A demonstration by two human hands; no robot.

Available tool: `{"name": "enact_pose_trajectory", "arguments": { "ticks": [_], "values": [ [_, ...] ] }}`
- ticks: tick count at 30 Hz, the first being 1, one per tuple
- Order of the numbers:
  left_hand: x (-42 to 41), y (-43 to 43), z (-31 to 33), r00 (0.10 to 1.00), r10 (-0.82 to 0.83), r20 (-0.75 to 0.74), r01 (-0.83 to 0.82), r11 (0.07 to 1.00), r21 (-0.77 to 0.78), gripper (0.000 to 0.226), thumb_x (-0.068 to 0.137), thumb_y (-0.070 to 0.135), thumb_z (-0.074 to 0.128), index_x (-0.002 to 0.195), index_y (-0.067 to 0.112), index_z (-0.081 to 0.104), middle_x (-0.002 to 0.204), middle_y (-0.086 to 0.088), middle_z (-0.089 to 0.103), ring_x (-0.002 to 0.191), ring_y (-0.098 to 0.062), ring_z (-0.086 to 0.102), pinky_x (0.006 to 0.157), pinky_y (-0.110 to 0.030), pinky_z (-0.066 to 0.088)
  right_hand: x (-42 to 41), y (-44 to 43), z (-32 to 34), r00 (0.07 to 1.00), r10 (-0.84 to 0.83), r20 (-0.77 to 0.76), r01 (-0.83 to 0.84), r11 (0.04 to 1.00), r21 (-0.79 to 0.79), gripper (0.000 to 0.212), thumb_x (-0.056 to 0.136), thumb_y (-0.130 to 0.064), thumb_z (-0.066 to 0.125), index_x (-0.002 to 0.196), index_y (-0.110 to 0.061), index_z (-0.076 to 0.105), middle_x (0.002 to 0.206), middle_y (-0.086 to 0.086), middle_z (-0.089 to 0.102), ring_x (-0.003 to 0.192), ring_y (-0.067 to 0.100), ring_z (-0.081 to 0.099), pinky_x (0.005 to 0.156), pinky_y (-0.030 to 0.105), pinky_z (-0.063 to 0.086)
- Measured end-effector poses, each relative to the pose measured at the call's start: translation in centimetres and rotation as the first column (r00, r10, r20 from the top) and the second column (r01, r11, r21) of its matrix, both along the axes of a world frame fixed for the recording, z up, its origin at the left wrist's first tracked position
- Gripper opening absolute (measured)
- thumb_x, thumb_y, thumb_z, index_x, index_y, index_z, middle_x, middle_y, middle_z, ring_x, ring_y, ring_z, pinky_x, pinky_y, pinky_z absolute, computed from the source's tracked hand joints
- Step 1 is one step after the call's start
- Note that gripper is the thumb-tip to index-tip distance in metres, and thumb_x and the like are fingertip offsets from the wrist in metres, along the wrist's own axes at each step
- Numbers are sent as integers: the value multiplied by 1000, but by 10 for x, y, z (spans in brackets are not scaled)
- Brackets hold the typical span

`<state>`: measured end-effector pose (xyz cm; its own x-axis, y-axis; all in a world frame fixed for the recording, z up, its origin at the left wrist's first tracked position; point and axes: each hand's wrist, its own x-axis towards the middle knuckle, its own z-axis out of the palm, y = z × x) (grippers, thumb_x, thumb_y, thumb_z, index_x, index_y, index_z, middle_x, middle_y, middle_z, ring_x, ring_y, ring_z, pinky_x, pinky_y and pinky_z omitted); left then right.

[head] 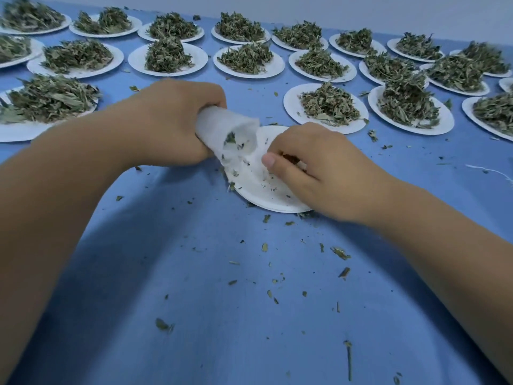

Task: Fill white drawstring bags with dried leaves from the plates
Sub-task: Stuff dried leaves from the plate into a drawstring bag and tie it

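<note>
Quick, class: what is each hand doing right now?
Left hand: grips the white bag.
Right hand: pinches dried leaves over the plate.

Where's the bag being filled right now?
Head view, centre-left: the white bag is gripped in the left hand, its mouth over the nearly empty plate.

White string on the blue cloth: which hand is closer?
Right. The right hand pinches leaves over the plate, just left of the string; the left hand grips the white bag, farther left.
</note>
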<state>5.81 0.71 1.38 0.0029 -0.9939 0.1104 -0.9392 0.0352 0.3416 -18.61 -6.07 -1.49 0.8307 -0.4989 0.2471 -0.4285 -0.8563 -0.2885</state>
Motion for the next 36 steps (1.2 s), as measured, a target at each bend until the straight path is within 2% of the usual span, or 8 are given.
{"name": "enact_pose_trajectory", "arguments": {
  "ticks": [4, 9, 12, 18, 21, 23, 29, 36],
  "values": [
    [1, 11, 7, 981, 64, -185, -91, 986, -142, 33, 79, 27, 76, 104, 22, 56, 93, 2, 58, 76, -14, 55, 57, -32, 40, -10, 9, -7, 986, -25, -165, 7, 994, -113, 65, 98, -67, 31, 138, -22, 55, 142, -4, 52, 133, 19, 45, 108, 44, 40],
    [-21, 25, 17, 866, 103, -489, -179, 978, -111, 47, 71, 26, 62, 117, 21, 62, 113, -4, 68, 105, -23, 65, 90, -50, 55, -2, 6, -3, 970, -30, -242, 32, 999, 5, 87, 90, -82, 22, 155, -25, 34, 162, -2, 29, 150, 16, 22, 122, 34, 19],
    [-31, 28, 12, 858, 99, -505, -170, 981, -97, 47, 69, 28, 63, 115, 19, 63, 110, -3, 68, 105, -20, 66, 92, -50, 54, -2, 7, -7, 976, 6, -219, -10, 1000, -18, 80, 93, -77, 28, 145, -19, 48, 150, -1, 45, 140, 18, 36, 118, 30, 29],
    [-38, 27, -6, 893, 131, -431, -182, 980, -81, 38, 65, 34, 60, 101, 20, 59, 92, 1, 62, 79, -14, 56, 66, -36, 46, -6, 12, -12, 995, 86, 51, -78, 988, -135, 39, 103, -44, 48, 106, -12, 70, 105, 3, 67, 104, 23, 59, 89, 41, 48],
    [-36, 27, -10, 880, 123, -460, -186, 978, -93, 39, 67, 32, 60, 104, 18, 58, 97, -2, 62, 85, -20, 58, 71, -45, 48, -13, 9, -11, 996, 90, -14, -91, 975, -204, 51, 103, -56, 44, 130, -17, 62, 130, 1, 60, 124, 23, 53, 101, 47, 43],
    [-36, 27, -11, 858, 115, -501, -183, 979, -89, 42, 66, 30, 59, 105, 16, 59, 98, -3, 61, 83, -17, 57, 68, -37, 45, -16, 7, -14, 989, 124, -74, -134, 981, -141, 55, 102, -58, 42, 137, -18, 57, 136, 2, 55, 128, 22, 49, 105, 46, 41],
    [-32, 25, -17, 798, 92, -596, -177, 981, -85, 32, 77, 22, 80, 94, 36, 58, 78, 26, 62, 70, 9, 56, 63, -13, 42, -14, 4, -20, 975, 209, 78, -200, 974, -109, 38, 102, -43, 54, 87, -9, 63, 84, 2, 56, 83, 24, 52, 76, 35, 44],
    [-32, 24, -22, 775, 69, -629, -180, 977, -115, 34, 82, 23, 82, 97, 42, 58, 82, 32, 63, 76, 12, 58, 70, -21, 43, -9, 12, -17, 971, 163, 173, -135, 977, -164, 48, 103, -35, 52, 62, -21, 32, 56, -6, 29, 54, 15, 29, 52, 26, 26]
  ]
}}
